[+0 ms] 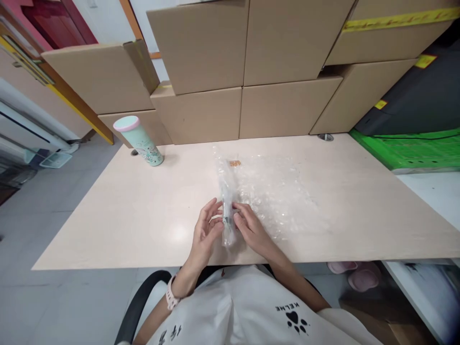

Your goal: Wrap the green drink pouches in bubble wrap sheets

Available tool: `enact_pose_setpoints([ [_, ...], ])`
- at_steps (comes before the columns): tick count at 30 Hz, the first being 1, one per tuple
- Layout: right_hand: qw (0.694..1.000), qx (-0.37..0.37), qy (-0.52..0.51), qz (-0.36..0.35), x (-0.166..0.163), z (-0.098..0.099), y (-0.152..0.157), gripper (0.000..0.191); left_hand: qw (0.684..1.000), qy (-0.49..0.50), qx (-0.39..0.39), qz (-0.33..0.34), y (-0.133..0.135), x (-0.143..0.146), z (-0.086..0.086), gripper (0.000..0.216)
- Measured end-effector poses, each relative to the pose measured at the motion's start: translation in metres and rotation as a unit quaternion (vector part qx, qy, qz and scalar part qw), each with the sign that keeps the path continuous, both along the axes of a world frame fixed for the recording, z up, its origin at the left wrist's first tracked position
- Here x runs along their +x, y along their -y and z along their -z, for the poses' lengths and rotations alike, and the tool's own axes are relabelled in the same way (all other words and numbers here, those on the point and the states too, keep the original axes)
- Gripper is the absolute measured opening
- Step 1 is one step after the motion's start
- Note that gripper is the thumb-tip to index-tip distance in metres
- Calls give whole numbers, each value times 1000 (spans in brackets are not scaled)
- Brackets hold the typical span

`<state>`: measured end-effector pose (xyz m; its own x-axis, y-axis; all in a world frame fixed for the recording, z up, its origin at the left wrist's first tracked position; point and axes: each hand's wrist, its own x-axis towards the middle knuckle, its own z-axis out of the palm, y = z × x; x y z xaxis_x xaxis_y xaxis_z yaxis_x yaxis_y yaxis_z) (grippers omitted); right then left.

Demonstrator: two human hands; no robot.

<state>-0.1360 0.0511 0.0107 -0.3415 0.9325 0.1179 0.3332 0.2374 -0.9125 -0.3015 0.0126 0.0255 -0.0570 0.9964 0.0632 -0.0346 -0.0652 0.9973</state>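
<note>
Near the front edge of a pale wooden table, my left hand and my right hand pinch a clear plastic bag from either side. A small dark item sits inside the bag between my fingertips. I cannot make out what it is. The bag runs away from me toward a small orange piece. A sheet of clear bubble wrap lies flat just right of the bag, under my right hand's far side. My left wrist wears a pale pink watch band.
A mint-green tumbler with a pink lid stands at the table's back left. Stacked cardboard boxes line the far edge. A green crate sits at the right. Pink slippers lie under the table.
</note>
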Motion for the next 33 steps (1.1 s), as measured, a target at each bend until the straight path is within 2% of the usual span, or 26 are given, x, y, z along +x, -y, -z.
enact_pose_setpoints([
  [2, 999, -36, -35, -10, -3, 0, 3, 41, 992, -101, 64, 40, -1, 1, -5, 55],
  [5, 998, -48, -43, -6, 0, 3, 6, 40, 950, -274, 124, 80, -5, 8, -2, 51],
  [8, 999, -40, -14, 17, 12, 10, 6, 40, 915, -369, 133, 95, -11, 20, 15, 54],
  [11, 996, 7, 59, 66, 24, 15, 10, 32, 902, -400, 138, 82, -13, 31, 35, 52],
  [13, 986, 59, 111, 111, 28, 13, 16, 24, 900, -403, 149, 72, -14, 36, 43, 51],
  [16, 965, 129, 158, 166, 28, 3, 26, 24, 896, -406, 159, 80, -13, 36, 42, 53],
  [18, 965, 156, 150, 144, 25, -3, 30, 26, 901, -391, 155, 106, -12, 32, 38, 50],
  [20, 974, 159, 138, 84, 21, -7, 30, 32, 922, -342, 143, 110, -9, 24, 35, 41],
  [22, 977, 150, 145, 43, 17, -6, 28, 37, 952, -278, 123, 42, -7, 13, 39, 35],
  [24, 976, 142, 157, 41, 13, -2, 26, 39, 968, -225, 97, -57, -7, 2, 46, 38],
  [25, 976, 140, 159, 47, 12, 0, 24, 39, 973, -199, 81, -84, -7, -2, 49, 43],
  [27, 978, 133, 153, 57, 11, 2, 22, 39, 987, -143, 37, -62, -11, -7, 49, 50],
  [30, 984, 108, 119, 70, 13, -2, 19, 38, 996, -83, -22, 28, -15, -2, 35, 52],
  [33, 991, 76, 68, 88, 22, -6, 15, 36, 995, -85, 1, 46, -17, 12, 14, 53],
])
